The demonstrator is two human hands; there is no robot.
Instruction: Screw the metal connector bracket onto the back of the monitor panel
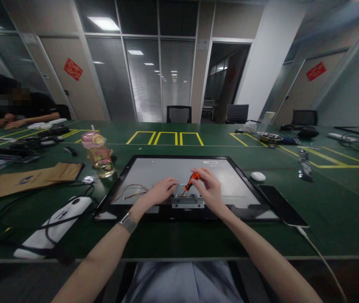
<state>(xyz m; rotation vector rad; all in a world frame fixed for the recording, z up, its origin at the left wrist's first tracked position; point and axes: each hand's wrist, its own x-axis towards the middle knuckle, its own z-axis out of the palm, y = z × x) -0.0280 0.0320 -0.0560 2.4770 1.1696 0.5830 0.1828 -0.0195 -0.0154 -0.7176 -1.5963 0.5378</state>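
Observation:
A flat display panel [154, 168] with a black frame lies face down on the green table in front of me. My right hand [209, 189] is closed on an orange-handled screwdriver [192, 180], its tip down at the small metal board [187, 200] near the panel's front edge. My left hand [162, 190] rests on the panel just left of the tip, fingers curled together and touching the panel by the board. Thin coloured wires [131, 191] run across the panel's left side.
A pink-lidded bottle [99, 154] stands left of the panel, with brown paper bags [30, 179] and a white device with black cables [56, 225] nearer me. A phone [282, 205] and white mouse [258, 176] lie right. Another person's arms [18, 118] rest far left.

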